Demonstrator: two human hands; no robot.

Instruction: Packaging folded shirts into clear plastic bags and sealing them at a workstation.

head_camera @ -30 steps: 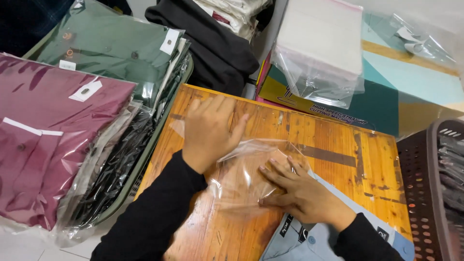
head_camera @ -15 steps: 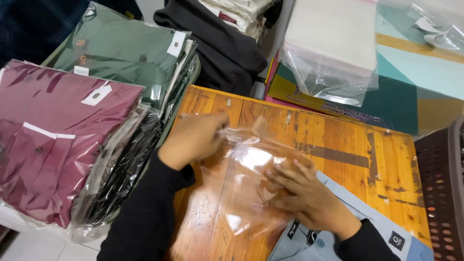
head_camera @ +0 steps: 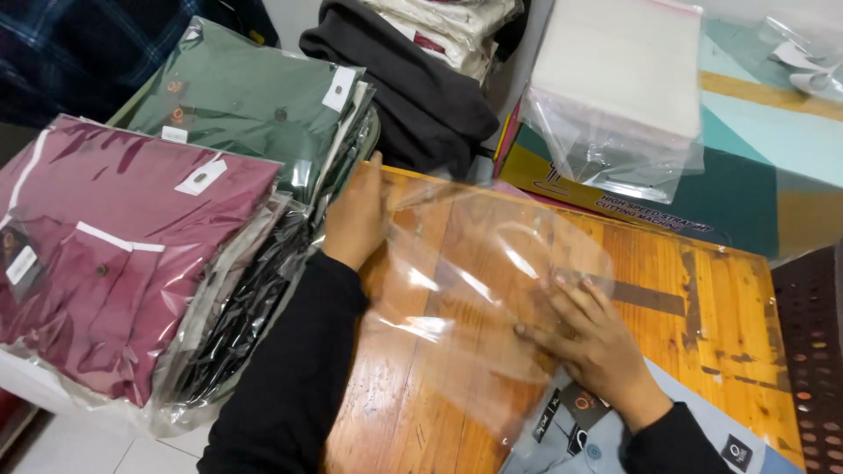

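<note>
A clear plastic bag [head_camera: 457, 298] lies spread across the wooden table [head_camera: 702, 307]. My left hand [head_camera: 356, 215] grips the bag's far left edge and lifts it a little. Fingers spread, my right hand [head_camera: 584, 338] lies flat under the clear film and presses on the table near the collar of a folded light blue shirt [head_camera: 571, 434] at the table's near edge. Both arms wear black sleeves.
Left of the table are stacks of bagged shirts: a maroon one [head_camera: 114, 254] on top near me, a green one [head_camera: 246, 105] behind. Dark and cream clothes [head_camera: 413, 79] lie at the back, a pile of clear bags [head_camera: 615, 88] on a box, a brown basket [head_camera: 812, 333] right.
The bag, crumpled under both hands a second ago, is now pulled out flat. My left hand has moved left and away to the bag's edge; my right hand stays pressing.
</note>
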